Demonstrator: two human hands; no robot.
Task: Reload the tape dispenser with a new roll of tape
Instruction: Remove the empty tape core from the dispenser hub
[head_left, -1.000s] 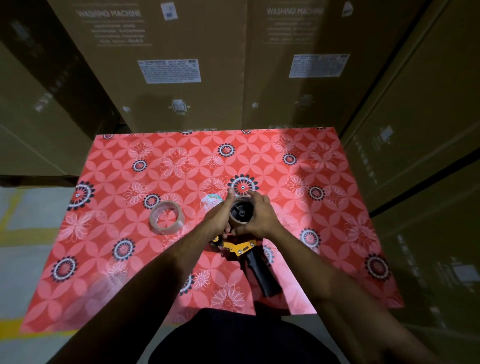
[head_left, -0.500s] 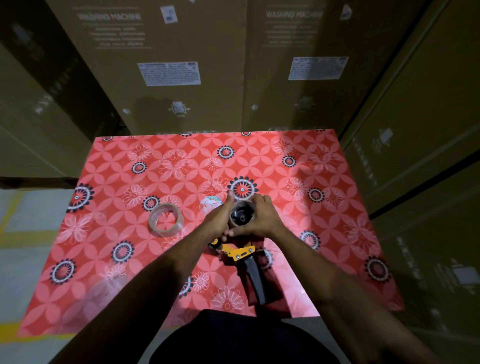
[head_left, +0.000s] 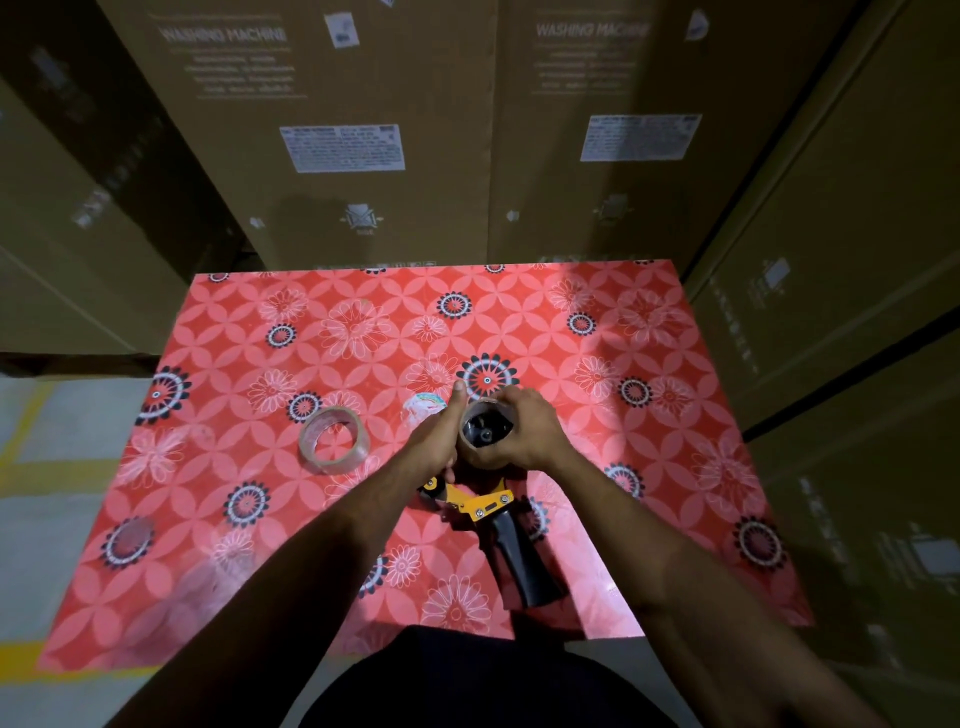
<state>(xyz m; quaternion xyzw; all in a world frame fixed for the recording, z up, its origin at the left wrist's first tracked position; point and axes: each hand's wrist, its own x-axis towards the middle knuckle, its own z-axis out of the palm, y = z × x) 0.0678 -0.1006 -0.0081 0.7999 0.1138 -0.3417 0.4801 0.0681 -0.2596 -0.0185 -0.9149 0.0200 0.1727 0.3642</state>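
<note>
A tape dispenser (head_left: 485, 506) with a yellow frame and a black handle lies on the red flowered table (head_left: 649, 467), handle pointing toward me. A brown cardboard tape core (head_left: 480, 452) sits around the dispenser's black hub (head_left: 485, 431). My left hand (head_left: 441, 436) grips the core's left side, thumb up. The core's right side is held by my right hand (head_left: 527, 428). A clear roll of tape (head_left: 335, 440) lies flat on the table, apart, to the left of my hands.
A small whitish round object (head_left: 423, 408) lies just behind my left hand. Tall cardboard boxes (head_left: 363, 130) marked "washing machine" wall in the table at the back and on the right. Grey floor with yellow lines (head_left: 31, 457) shows at the left.
Both hands stay on the core at the hub, with only small shifts. The dispenser's handle has swung slightly.
</note>
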